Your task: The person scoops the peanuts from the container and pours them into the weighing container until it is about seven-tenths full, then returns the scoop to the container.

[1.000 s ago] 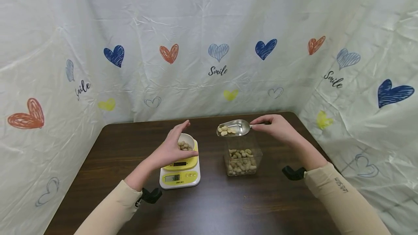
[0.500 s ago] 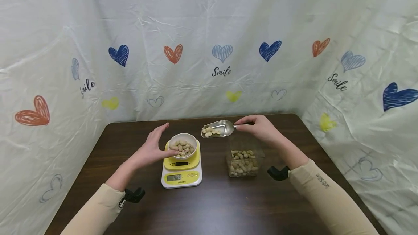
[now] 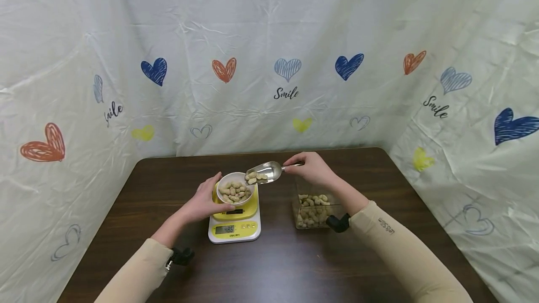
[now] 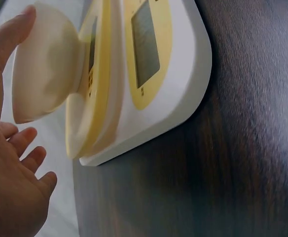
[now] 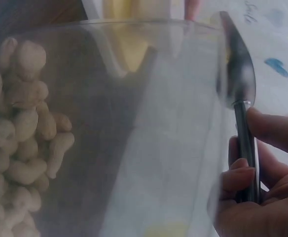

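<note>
My right hand point(image 3: 309, 167) pinches the handle of a metal scoop point(image 3: 273, 170), fingers and thumb round it in the right wrist view. Several peanuts point(image 3: 254, 177) lie in the scoop's front end, which is over the right rim of a white bowl point(image 3: 252, 195). More peanuts fill part of that bowl. It stands on a yellow and white kitchen scale point(image 3: 248, 233) whose display seems to read 48.6. Around the bowl's left side my left hand point(image 3: 204, 204) is spread, its thumb point(image 4: 8, 37) at the bowl's side; firm contact cannot be made out.
A clear plastic box point(image 3: 298, 223) with many peanuts stands right of the scale, below my right forearm. Both are on a dark wooden table point(image 3: 278, 270). A white curtain point(image 3: 252, 22) printed with hearts hangs behind and at the sides.
My right hand has carried the loaded scoop left, from above the clear box to the bowl's rim. My left hand shifted left, then came in closer around the bowl.
</note>
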`<act>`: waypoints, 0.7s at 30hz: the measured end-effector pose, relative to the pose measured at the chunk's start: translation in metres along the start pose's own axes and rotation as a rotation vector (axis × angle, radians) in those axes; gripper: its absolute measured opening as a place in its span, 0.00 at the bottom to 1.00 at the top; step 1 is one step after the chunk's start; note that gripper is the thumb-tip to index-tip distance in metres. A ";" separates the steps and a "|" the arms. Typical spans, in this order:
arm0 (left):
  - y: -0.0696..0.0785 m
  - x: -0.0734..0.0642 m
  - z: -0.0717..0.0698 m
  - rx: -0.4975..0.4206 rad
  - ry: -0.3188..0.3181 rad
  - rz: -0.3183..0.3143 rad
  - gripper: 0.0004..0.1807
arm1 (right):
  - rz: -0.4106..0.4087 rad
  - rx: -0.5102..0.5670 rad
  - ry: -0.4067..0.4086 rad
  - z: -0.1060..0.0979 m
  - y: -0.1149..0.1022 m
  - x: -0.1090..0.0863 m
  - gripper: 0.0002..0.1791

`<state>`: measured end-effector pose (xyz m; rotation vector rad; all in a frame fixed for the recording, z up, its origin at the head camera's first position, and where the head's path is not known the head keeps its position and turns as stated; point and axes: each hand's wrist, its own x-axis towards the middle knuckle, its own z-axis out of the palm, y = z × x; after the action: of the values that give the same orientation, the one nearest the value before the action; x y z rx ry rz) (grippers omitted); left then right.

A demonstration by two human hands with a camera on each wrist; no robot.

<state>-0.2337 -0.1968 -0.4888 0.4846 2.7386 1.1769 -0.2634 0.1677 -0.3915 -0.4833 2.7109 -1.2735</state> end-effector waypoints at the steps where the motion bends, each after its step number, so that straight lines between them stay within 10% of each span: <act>1: -0.001 0.001 0.001 -0.004 0.002 -0.003 0.68 | -0.003 -0.012 0.002 0.003 -0.001 0.001 0.11; 21: -0.001 0.001 0.004 -0.017 0.007 -0.026 0.64 | -0.085 -0.166 0.081 0.010 -0.021 0.003 0.11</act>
<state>-0.2339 -0.1941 -0.4919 0.4428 2.7298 1.1978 -0.2589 0.1469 -0.3822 -0.5828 2.9082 -1.1145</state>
